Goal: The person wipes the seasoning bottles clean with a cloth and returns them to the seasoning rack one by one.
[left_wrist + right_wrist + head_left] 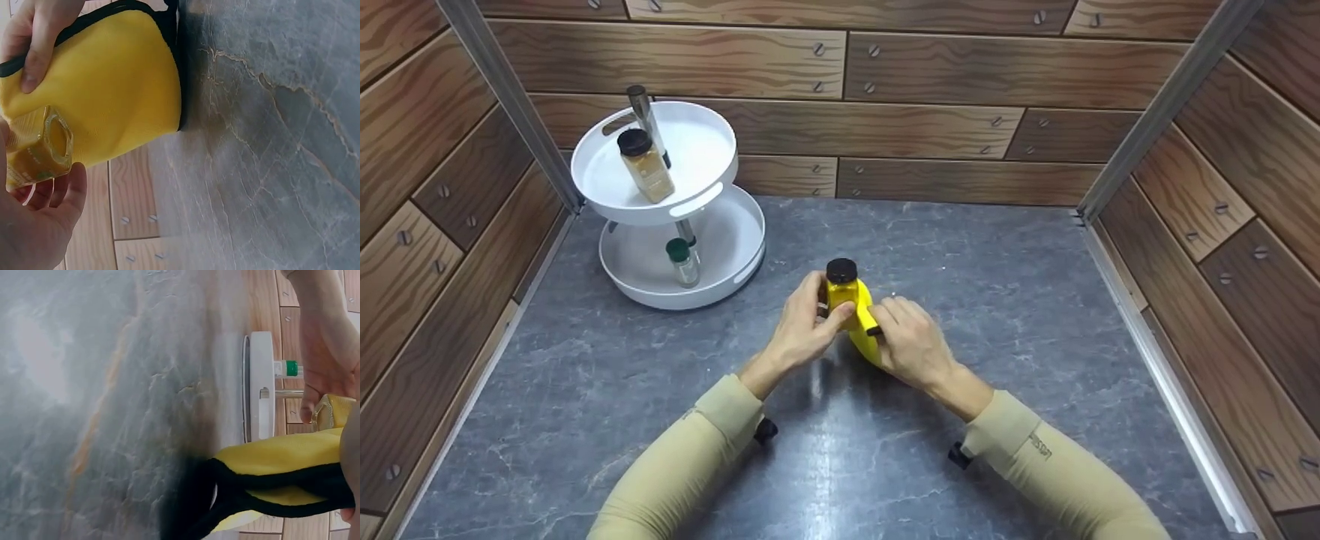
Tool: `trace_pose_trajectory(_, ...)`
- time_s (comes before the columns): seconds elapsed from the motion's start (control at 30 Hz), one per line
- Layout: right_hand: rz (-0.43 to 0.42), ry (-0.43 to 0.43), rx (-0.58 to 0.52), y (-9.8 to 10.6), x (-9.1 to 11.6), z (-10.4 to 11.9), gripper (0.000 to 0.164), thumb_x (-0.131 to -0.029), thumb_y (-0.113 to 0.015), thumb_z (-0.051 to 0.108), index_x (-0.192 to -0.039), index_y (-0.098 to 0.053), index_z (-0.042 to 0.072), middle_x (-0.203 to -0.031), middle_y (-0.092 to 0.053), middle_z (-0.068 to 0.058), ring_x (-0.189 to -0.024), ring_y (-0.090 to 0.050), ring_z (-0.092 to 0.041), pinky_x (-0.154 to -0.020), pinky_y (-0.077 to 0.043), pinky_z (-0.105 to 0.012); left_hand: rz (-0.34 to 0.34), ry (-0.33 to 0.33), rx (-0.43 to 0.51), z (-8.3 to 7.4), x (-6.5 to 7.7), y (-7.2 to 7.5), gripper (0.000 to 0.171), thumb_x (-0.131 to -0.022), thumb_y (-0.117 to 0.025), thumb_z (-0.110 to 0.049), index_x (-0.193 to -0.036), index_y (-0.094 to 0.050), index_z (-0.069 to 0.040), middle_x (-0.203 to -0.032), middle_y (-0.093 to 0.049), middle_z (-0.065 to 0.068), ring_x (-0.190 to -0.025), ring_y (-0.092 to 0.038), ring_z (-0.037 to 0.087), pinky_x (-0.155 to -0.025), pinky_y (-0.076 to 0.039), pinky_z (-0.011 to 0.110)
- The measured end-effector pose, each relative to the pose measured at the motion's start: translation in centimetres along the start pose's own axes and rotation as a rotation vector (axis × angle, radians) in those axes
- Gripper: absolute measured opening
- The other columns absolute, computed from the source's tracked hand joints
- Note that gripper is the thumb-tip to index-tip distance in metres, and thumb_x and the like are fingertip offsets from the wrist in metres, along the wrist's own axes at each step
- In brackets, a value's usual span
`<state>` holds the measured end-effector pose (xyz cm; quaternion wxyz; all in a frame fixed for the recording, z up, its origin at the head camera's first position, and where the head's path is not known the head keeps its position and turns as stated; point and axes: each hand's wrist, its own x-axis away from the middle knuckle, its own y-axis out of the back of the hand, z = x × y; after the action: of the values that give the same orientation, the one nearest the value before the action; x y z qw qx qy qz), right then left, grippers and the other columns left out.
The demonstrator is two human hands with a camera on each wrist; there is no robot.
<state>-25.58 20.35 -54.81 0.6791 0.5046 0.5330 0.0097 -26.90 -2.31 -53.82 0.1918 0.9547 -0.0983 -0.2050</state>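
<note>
My left hand (802, 322) grips a squarish glass jar (841, 291) with a black lid and yellow-brown contents, held above the table. In the left wrist view the bottom of the jar (42, 147) faces the camera, with fingers curled beneath it. A yellow cloth (864, 346) with black edging is pinched in my right hand (916, 339), thumb on its near face. The cloth (121, 79) hangs beside the jar, its lower edge near the tabletop. From the right wrist view the cloth (281, 453) looks folded, with the jar just behind it.
At the back left stands a white two-tier stand (705, 142). Its upper tray carries a black-lidded jar (651, 178) and a tall dark-capped container (642, 112). A small green-capped jar (683, 264) sits on the lower tray. Wood-patterned walls (960, 67) enclose the grey marbled table (1035, 300).
</note>
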Motion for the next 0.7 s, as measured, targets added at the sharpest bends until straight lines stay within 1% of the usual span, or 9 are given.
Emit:
trace_pose_trajectory(0.1,-0.017,-0.030,-0.017,0.4,-0.6,-0.1,0.020,-0.088,-0.067,0.003,-0.108,-0.069,0.002,-0.088,-0.066,-0.009,-0.077,-0.060,-0.027,-0.068,-0.054,-0.039,0.004,-0.009,-0.013,-0.1,0.0,0.0,0.040,-0.107,-0.075,-0.025,-0.136,-0.061,-0.002,-0.118,-0.073,0.017,-0.102,-0.074,0.027,-0.090,-0.068,0.038)
trace_pose_trajectory(0.17,-0.039,-0.055,-0.035,0.7,-1.2,-0.2,0.021,-0.087,-0.066,0.001,-0.108,-0.070,0.001,-0.089,-0.067,-0.010,-0.078,-0.062,-0.028,-0.070,-0.055,-0.041,0.011,-0.011,-0.017,-0.1,0.0,-0.1,0.040,-0.106,-0.076,-0.026,-0.135,-0.062,-0.002,-0.118,-0.072,0.017,-0.101,-0.073,0.027,-0.090,-0.068,0.044)
trace_pose_trajectory(0.23,-0.060,-0.077,-0.051,1.1,-1.7,-0.4,0.021,-0.087,-0.066,-0.001,-0.108,-0.070,0.001,-0.088,-0.066,-0.011,-0.078,-0.061,-0.029,-0.070,-0.055,-0.041,0.018,-0.018,-0.030,0.0,0.1,-0.3,0.040,-0.105,-0.076,-0.027,-0.134,-0.062,-0.003,-0.116,-0.071,0.016,-0.100,-0.072,0.025,-0.090,-0.068,0.044)
trace_pose_trajectory(0.37,-0.097,-0.100,-0.073,1.5,-2.4,-0.7,0.018,-0.087,-0.066,-0.002,-0.105,-0.069,0.001,-0.087,-0.065,-0.011,-0.078,-0.062,-0.030,-0.071,-0.054,-0.042,0.015,-0.034,-0.066,0.0,0.2,-0.5,0.040,-0.105,-0.077,-0.031,-0.132,-0.063,-0.005,-0.114,-0.070,0.014,-0.099,-0.070,0.023,-0.090,-0.067,0.040)
trace_pose_trajectory(0.4,-0.102,-0.103,-0.078,1.6,-2.4,-0.8,0.016,-0.088,-0.066,-0.001,-0.104,-0.069,0.001,-0.087,-0.064,-0.011,-0.078,-0.061,-0.030,-0.071,-0.053,-0.042,0.012,-0.041,-0.074,0.0,0.2,-0.5,0.041,-0.105,-0.078,-0.032,-0.132,-0.064,-0.005,-0.113,-0.070,0.014,-0.098,-0.070,0.023,-0.089,-0.066,0.039)
trace_pose_trajectory(0.53,-0.123,-0.108,-0.095,1.4,-2.3,-0.9,0.013,-0.090,-0.066,-0.002,-0.103,-0.068,0.001,-0.084,-0.061,-0.011,-0.076,-0.059,-0.029,-0.069,-0.052,-0.042,-0.001,-0.060,-0.073,0.1,0.2,-0.6,0.043,-0.104,-0.080,-0.031,-0.133,-0.065,-0.004,-0.112,-0.069,0.015,-0.097,-0.069,0.024,-0.089,-0.067,0.050)
trace_pose_trajectory(0.6,-0.118,-0.112,-0.100,1.2,-2.0,-0.9,0.013,-0.090,-0.066,-0.002,-0.103,-0.068,0.001,-0.083,-0.061,-0.011,-0.075,-0.060,-0.029,-0.068,-0.052,-0.041,-0.005,-0.066,-0.058,0.1,0.1,-0.6,0.045,-0.103,-0.081,-0.031,-0.134,-0.065,-0.003,-0.112,-0.069,0.017,-0.096,-0.068,0.025,-0.089,-0.066,0.055)
trace_pose_trajectory(0.7,-0.096,-0.108,-0.096,0.9,-1.5,-0.8,0.015,-0.089,-0.067,-0.002,-0.103,-0.068,0.001,-0.086,-0.064,-0.011,-0.077,-0.061,-0.029,-0.069,-0.054,-0.040,-0.015,-0.066,-0.040,0.1,-0.1,-0.5,0.046,-0.102,-0.082,-0.030,-0.136,-0.065,-0.003,-0.113,-0.070,0.016,-0.096,-0.068,0.024,-0.089,-0.066,0.055)
